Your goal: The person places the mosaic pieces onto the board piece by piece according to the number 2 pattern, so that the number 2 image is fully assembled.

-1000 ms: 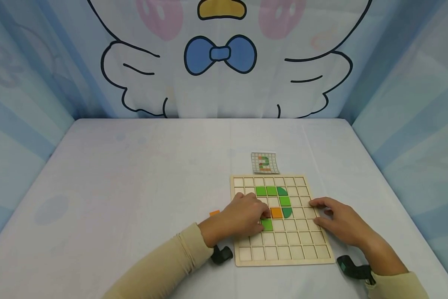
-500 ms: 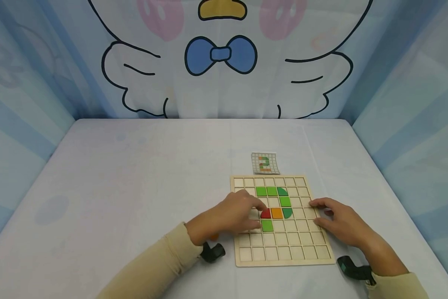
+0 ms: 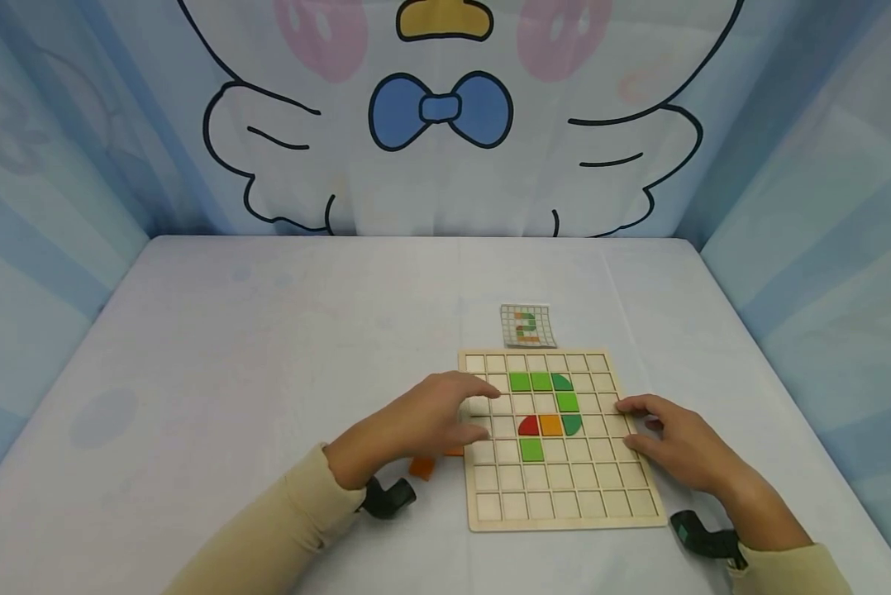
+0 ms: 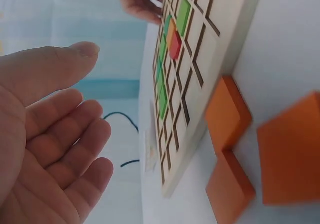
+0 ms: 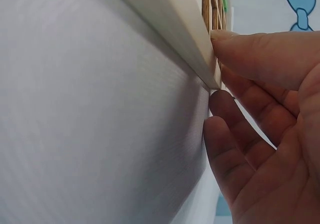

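The wooden grid board [image 3: 594,521] lies on the table. On it, a figure is laid out in green squares [image 3: 520,382], dark green rounded tiles [image 3: 571,425], an orange square [image 3: 551,425] and a red rounded tile [image 3: 528,426]. My left hand [image 3: 431,413] hovers over the board's left edge, thumb and fingers spread apart with nothing between them. Loose orange tiles [image 4: 290,154] lie beside that edge, partly under the hand in the head view. My right hand [image 3: 687,442] rests its thumb and fingertips against the board's right edge.
Behind the board lies a small printed card [image 3: 528,326] with a gridded, coloured figure. White cloth covers the table [image 3: 267,330]. A printed curtain [image 3: 445,182] rises at the back, and blue-patterned cloth walls stand on both sides.
My left hand has let go of the red rounded tile, now seen left of the orange square, and moved left and back. Orange tiles have come into sight beside the board. The right hand stays put.
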### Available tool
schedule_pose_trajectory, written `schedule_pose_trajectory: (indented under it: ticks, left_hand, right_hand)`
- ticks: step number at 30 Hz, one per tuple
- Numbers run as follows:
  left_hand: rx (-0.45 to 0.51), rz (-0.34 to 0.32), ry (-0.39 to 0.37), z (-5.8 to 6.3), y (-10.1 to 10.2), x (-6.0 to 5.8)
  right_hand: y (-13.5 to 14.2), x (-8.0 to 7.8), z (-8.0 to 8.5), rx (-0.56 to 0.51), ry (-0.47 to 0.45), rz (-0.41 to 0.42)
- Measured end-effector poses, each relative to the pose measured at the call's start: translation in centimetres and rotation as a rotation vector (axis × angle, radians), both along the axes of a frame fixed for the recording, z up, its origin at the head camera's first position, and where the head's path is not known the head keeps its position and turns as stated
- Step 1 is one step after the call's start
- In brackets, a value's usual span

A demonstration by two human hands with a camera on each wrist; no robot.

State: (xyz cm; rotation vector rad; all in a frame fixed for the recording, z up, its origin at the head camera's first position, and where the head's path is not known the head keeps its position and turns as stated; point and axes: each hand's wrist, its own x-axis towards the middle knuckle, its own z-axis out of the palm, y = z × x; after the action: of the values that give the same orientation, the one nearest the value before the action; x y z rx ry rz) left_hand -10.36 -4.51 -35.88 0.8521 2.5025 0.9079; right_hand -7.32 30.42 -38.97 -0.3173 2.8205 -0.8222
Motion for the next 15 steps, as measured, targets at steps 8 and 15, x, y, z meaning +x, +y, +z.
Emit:
schedule_pose_trajectory:
  ticks: [8,15]
  left_hand:
    - [-0.003,0.026,0.005,-0.6,-3.0,0.4]
    - [-0.032,0.081,0.02,-1.6,-5.4,1.0]
  right_hand:
    - [-0.1,0.0,0.0,0.003,-0.005,-0.011]
    - [0.0,0.0,-0.1,0.01,-0.004,-0.008]
